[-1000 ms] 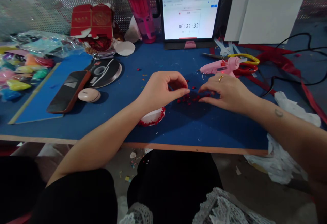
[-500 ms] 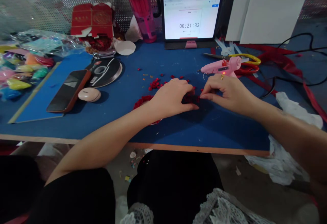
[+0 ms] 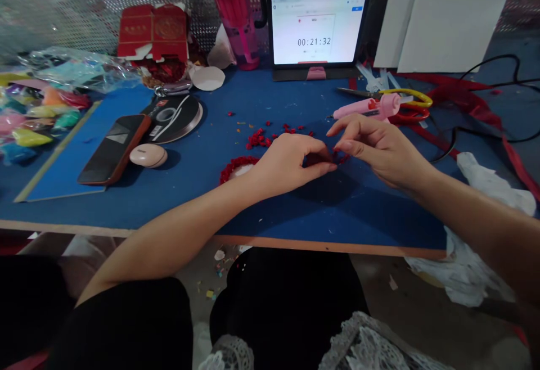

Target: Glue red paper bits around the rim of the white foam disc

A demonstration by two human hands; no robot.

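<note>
My left hand (image 3: 295, 159) is over the blue table, its thumb and forefinger closed on a small piece of red ribbon (image 3: 343, 158). The fingers partly hide this piece. Just to the right, my right hand (image 3: 379, 148) hovers with thumb and forefinger apart, close to the ribbon. Under my left wrist lies a ring of red folded petals (image 3: 228, 170) around a pale centre, partly covered. Small red ribbon bits (image 3: 256, 139) are heaped beyond my left hand. Behind my right hand rests a pink glue gun (image 3: 365, 108), partly hidden.
Yellow-and-red-handled scissors (image 3: 415, 99) and red ribbon (image 3: 468, 97) lie at the right, with black cables. A tablet (image 3: 318, 27) and pink bottle (image 3: 236, 21) stand at the back. Leftward are a ribbon spool (image 3: 179, 120), phone (image 3: 113, 149) and pale round case (image 3: 148, 156).
My right thumb and forefinger have spread apart and moved up from the left fingertips. My left hand has shifted slightly right and closed its thumb and forefinger, uncovering more of the petal ring.
</note>
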